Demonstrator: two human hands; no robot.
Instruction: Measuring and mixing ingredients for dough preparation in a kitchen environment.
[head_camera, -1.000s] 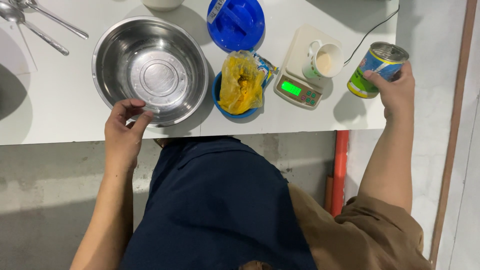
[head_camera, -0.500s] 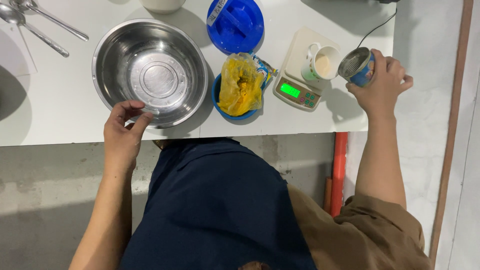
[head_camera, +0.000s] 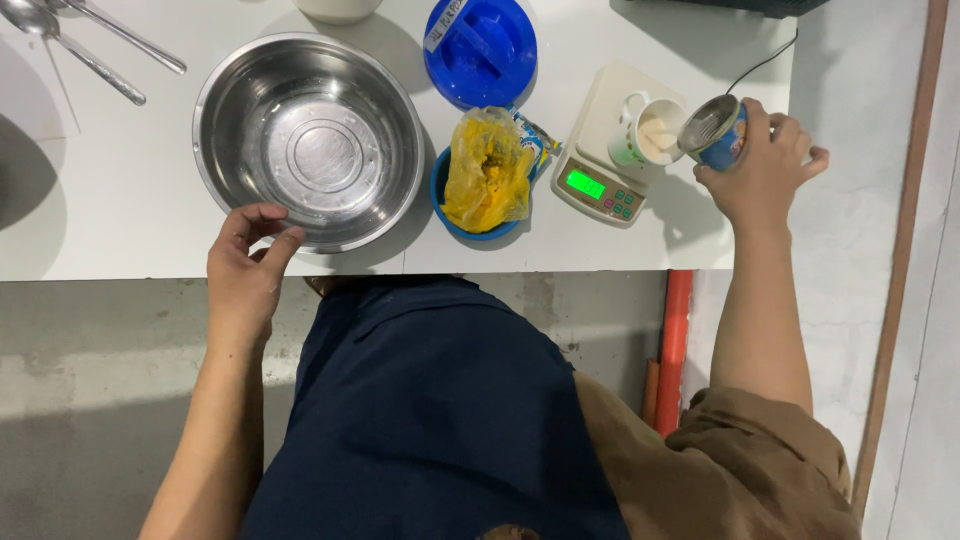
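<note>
Currently, items in frame:

- Right hand (head_camera: 762, 172): upper right of the frame, wrapped around a tin can (head_camera: 714, 130); the can is tilted, its open mouth turned toward the mug.
- Mug (head_camera: 647, 132): white, standing on the scale, just beside the can's mouth, with something pale inside.
- Kitchen scale (head_camera: 608, 152): white, lit green display, on the tabletop (head_camera: 120, 215) right of centre.
- Left hand (head_camera: 245, 262): lower left of the tabletop, fingers loosely curled, thumb and fingertips touching the near rim of the bowl; it grips nothing.
- Steel bowl (head_camera: 310, 140): large, round, upper left centre.
- Small blue bowl (head_camera: 485, 205): centre, holding a crumpled yellow bag (head_camera: 488, 170).
- Blue lid (head_camera: 480, 50): round, top centre.
- Spoons (head_camera: 85, 45): metal, upper left corner.
</note>
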